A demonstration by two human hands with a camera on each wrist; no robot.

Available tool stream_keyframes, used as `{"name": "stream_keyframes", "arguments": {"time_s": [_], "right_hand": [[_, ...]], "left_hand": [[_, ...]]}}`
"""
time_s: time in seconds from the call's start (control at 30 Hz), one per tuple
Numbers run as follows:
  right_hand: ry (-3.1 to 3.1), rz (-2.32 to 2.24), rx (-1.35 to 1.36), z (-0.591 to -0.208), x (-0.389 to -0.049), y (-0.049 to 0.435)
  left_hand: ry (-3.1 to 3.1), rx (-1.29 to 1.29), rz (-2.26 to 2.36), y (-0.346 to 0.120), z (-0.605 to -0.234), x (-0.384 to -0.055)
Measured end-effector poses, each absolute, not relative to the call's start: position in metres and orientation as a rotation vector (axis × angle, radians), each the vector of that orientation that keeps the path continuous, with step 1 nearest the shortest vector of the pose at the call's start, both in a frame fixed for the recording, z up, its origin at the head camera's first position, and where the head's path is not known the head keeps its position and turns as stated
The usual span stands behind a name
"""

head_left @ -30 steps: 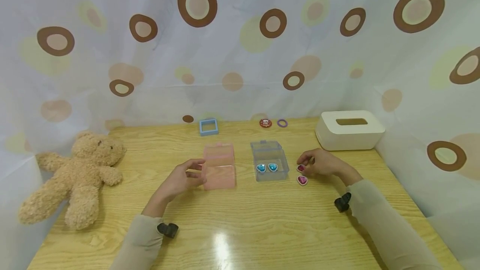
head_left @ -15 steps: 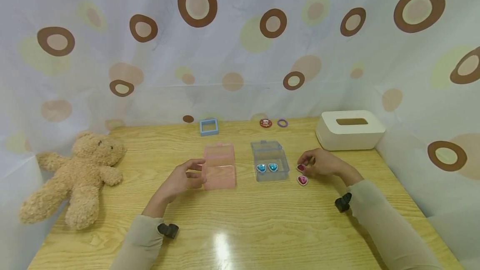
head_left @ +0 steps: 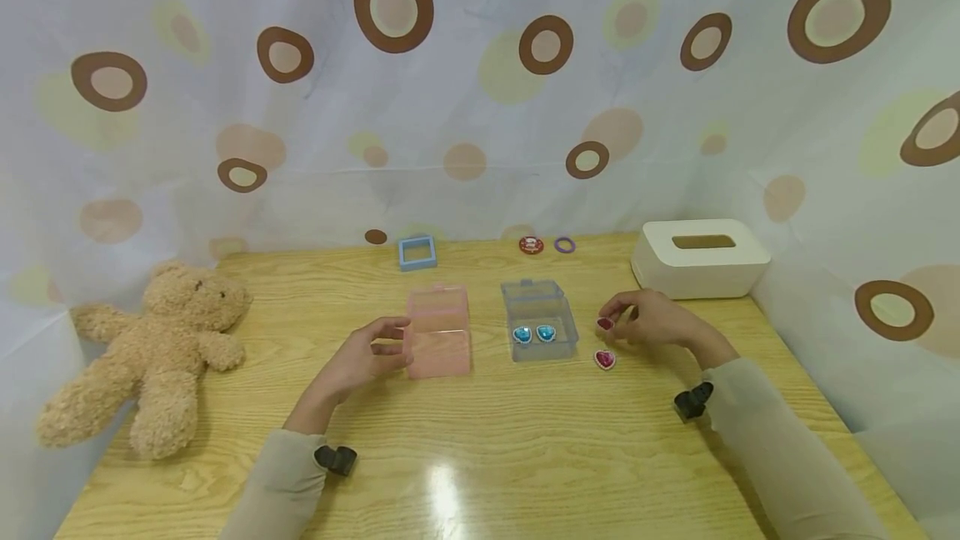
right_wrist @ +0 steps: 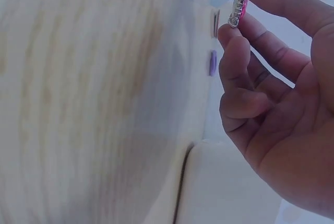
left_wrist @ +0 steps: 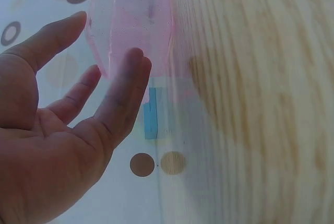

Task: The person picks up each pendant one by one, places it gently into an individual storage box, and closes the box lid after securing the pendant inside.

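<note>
My right hand [head_left: 652, 319] pinches a pink heart-shaped gem [right_wrist: 239, 11] with a beaded silvery rim between thumb and fingertips. In the head view this gem is partly hidden by the fingers. Just below it, a second pink heart gem [head_left: 604, 359] lies on the table. To their left stands a bluish clear box [head_left: 543, 352] with its lid up, holding two blue heart gems [head_left: 546, 333]. My left hand [head_left: 369, 354] has relaxed, spread fingers at the left side of a pink clear box [head_left: 438, 363], whose lid is also raised. The left wrist view shows its fingers beside the pink wall.
Along the back edge lie a light blue square frame [head_left: 417, 254], a red round chip [head_left: 531, 246] and a purple ring [head_left: 565, 245]. A white tissue box [head_left: 701, 269] stands at the back right. A teddy bear [head_left: 165, 357] lies at the left.
The right hand has lifted the pink gem slightly off the table, moving a little up and right. The left hand and both boxes have stayed in place.
</note>
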State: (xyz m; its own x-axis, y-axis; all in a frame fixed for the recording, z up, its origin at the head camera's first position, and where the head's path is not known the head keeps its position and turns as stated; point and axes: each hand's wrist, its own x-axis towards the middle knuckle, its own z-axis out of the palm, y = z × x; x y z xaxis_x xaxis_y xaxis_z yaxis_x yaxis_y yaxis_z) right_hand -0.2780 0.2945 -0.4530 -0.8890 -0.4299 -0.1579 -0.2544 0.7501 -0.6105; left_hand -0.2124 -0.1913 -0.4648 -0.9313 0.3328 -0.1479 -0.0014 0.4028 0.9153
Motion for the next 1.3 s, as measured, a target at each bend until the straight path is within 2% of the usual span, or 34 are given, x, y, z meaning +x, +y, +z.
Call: {"name": "stream_keyframes", "arguments": {"time_s": [0.5, 1.3], "right_hand": [[2.744, -0.872, -0.616, -0.434, -0.278, 0.287], [2.738, -0.983, -0.661, -0.427, -0.283, 0.234]], "left_hand": [[2.321, 0.3, 1.573, -0.19, -0.463, -0.212], [2.345, 0.273, 1.561, -0.186, -0.461, -0.208]]}}
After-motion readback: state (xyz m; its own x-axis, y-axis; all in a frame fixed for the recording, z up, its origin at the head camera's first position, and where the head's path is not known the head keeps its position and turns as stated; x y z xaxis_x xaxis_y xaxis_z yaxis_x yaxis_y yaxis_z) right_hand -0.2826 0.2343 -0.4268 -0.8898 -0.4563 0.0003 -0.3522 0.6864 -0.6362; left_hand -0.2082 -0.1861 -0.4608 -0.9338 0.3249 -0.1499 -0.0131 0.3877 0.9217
